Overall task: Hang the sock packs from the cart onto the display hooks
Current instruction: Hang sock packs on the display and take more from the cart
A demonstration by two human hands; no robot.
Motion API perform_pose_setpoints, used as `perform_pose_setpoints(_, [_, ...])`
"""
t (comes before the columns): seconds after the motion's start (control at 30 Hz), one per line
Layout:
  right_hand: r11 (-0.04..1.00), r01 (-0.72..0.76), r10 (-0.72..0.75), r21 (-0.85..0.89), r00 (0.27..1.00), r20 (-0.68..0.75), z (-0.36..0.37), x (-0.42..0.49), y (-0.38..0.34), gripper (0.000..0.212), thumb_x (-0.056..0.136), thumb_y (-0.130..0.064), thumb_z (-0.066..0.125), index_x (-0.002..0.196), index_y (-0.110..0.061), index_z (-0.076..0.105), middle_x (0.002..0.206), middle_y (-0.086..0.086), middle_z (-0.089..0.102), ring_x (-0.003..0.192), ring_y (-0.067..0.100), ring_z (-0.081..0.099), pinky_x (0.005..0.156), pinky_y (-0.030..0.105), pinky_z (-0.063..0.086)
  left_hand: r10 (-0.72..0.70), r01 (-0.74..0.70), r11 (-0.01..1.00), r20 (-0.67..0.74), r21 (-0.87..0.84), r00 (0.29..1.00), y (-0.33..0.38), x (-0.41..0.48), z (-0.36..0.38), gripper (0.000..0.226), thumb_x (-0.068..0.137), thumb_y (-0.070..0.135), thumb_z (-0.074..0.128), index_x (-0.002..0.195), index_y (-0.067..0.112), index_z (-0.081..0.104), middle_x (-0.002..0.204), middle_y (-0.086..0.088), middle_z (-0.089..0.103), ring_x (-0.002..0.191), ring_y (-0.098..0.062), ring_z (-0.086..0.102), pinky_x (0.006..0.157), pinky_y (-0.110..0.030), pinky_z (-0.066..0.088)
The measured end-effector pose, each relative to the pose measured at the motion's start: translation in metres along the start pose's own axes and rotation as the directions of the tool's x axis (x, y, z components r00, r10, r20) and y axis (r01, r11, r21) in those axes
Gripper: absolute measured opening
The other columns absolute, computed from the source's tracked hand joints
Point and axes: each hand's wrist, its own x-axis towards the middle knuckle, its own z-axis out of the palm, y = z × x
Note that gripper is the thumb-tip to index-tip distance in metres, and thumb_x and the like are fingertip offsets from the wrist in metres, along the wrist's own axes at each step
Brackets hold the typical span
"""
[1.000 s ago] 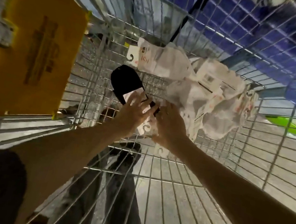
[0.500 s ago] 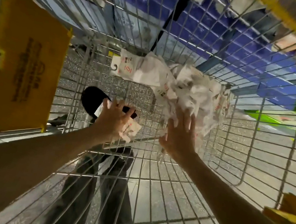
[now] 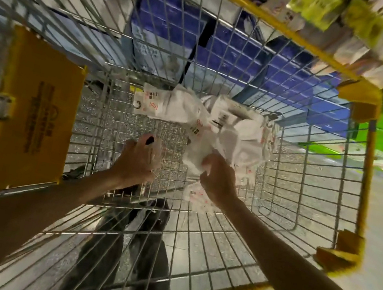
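Speckled shop floor shows through the wire bottom of a yellow-rimmed cart, seen from above as a person leans over it with both bare arms reaching inside. A heap of white sock packs lies on the cart's floor towards the far side, their printed cards and small plastic hangers facing up. The right hand has its fingers curled into a white pack at the near edge of the heap, gripping it. The left hand, just beside it and apart from the heap, is closed round a dark pack, most of which is hidden by the fingers and blurred. One more pack lies flat under the right wrist. A yellow panel hangs on the cart's left wall. Blue crates stand beyond the far wall, and blurred rows of hanging goods fill the upper right corner. Dark trousers show through the near mesh.
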Motion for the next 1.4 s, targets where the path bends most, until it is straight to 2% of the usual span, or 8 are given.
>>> perform_pose_setpoints(0.1, [0.855, -0.198, 0.208, 0.479, 0.977, 0.033, -0.022, -0.001, -0.029, 0.018, 0.073, 0.006, 0.066, 0.084, -0.008, 0.065, 0.094, 0.007, 0.067, 0.085, 0.021, 0.064, 0.072, 0.031, 0.055, -0.051, 0.038, 0.974, -0.049, -0.224, 0.997, 0.007, -0.005, -0.012, 0.087, 0.068, -0.018, 0.067, 0.141, 0.018, 0.036, 0.114, -0.003, 0.045, 0.095, -0.026, 0.051, 0.059, -0.028, 0.050])
perform_pose_setpoints(0.2, [0.456, -0.359, 0.371, 0.814, 0.908, 0.193, -0.044, 0.003, -0.055, 0.018, 0.077, 0.012, 0.057, 0.072, -0.005, 0.062, 0.068, 0.005, 0.059, 0.062, 0.017, 0.057, 0.050, 0.024, 0.047, -0.123, 0.070, 0.938, -0.137, -0.340, 0.983, -0.001, -0.008, -0.018, 0.087, 0.072, -0.020, 0.067, 0.143, 0.019, 0.037, 0.112, -0.009, 0.055, 0.090, -0.022, 0.058, 0.050, -0.013, 0.048])
perform_pose_setpoints(0.4, [-0.124, -0.502, 0.311, 0.856, 0.799, 0.514, -0.051, 0.015, -0.067, 0.016, 0.078, -0.020, 0.066, 0.087, -0.010, 0.061, 0.083, 0.010, 0.067, 0.076, 0.026, 0.063, 0.062, 0.031, 0.051, -0.272, 0.210, 0.773, -0.013, -0.598, 0.962, -0.001, -0.023, -0.049, 0.086, 0.081, -0.024, 0.056, 0.146, 0.026, 0.028, 0.115, -0.009, 0.051, 0.085, -0.022, 0.055, 0.051, -0.027, 0.049])
perform_pose_setpoints(0.63, [-0.193, -0.681, 0.011, 0.706, 0.718, 0.696, -0.028, 0.002, -0.070, 0.026, 0.102, -0.020, 0.045, 0.102, -0.009, 0.068, 0.101, 0.015, 0.070, 0.088, 0.027, 0.070, 0.073, 0.036, 0.062, -0.078, 0.124, 0.614, 0.097, -0.780, 0.992, 0.040, -0.023, -0.081, 0.082, 0.055, -0.006, 0.052, 0.123, 0.039, 0.052, 0.102, -0.003, 0.068, 0.095, -0.026, 0.066, 0.068, -0.041, 0.056])
perform_pose_setpoints(0.87, [-0.080, -0.494, 0.589, 0.866, 0.677, 0.441, -0.015, 0.001, -0.094, 0.032, 0.097, 0.002, 0.044, 0.128, 0.004, 0.053, 0.118, 0.019, 0.059, 0.077, 0.020, 0.061, 0.049, 0.017, 0.053, -0.122, 0.090, 0.648, 0.013, -0.756, 0.992, 0.053, -0.013, -0.082, 0.094, 0.069, -0.013, 0.048, 0.148, 0.037, 0.034, 0.133, -0.003, 0.050, 0.110, -0.027, 0.054, 0.064, -0.031, 0.053])
perform_pose_setpoints(0.97, [0.060, -0.388, 0.714, 0.920, 0.661, 0.232, -0.010, -0.001, -0.111, 0.028, 0.095, 0.003, 0.042, 0.100, -0.011, 0.066, 0.105, 0.012, 0.065, 0.072, 0.014, 0.061, 0.047, 0.015, 0.049, -0.145, 0.109, 0.655, 0.017, -0.748, 0.989, 0.053, -0.013, -0.075, 0.080, 0.076, -0.018, 0.042, 0.144, 0.025, 0.040, 0.118, -0.003, 0.054, 0.094, -0.020, 0.054, 0.061, -0.028, 0.049])
perform_pose_setpoints(1.17, [0.572, -0.337, 0.552, 0.748, 0.832, -0.047, 0.022, -0.021, -0.151, 0.029, 0.104, -0.031, 0.038, 0.103, -0.010, 0.058, 0.111, 0.011, 0.046, 0.085, 0.009, 0.049, 0.055, 0.002, 0.041, -0.054, 0.195, 0.506, 0.195, -0.840, 0.979, 0.055, -0.014, -0.063, 0.043, 0.062, -0.001, 0.054, 0.105, 0.003, 0.048, 0.101, -0.017, 0.056, 0.097, -0.036, 0.056, 0.071, -0.034, 0.054])
perform_pose_setpoints(1.4, [0.729, -0.363, 0.261, 0.580, 0.931, 0.255, 0.031, -0.030, -0.127, 0.021, 0.103, -0.024, 0.047, 0.105, -0.010, 0.063, 0.110, 0.013, 0.065, 0.085, 0.020, 0.065, 0.067, 0.022, 0.056, -0.119, 0.106, 0.810, 0.014, -0.577, 0.993, 0.038, -0.008, -0.047, 0.059, 0.076, -0.004, 0.076, 0.128, 0.015, 0.055, 0.107, -0.003, 0.072, 0.104, -0.022, 0.068, 0.085, -0.039, 0.057])
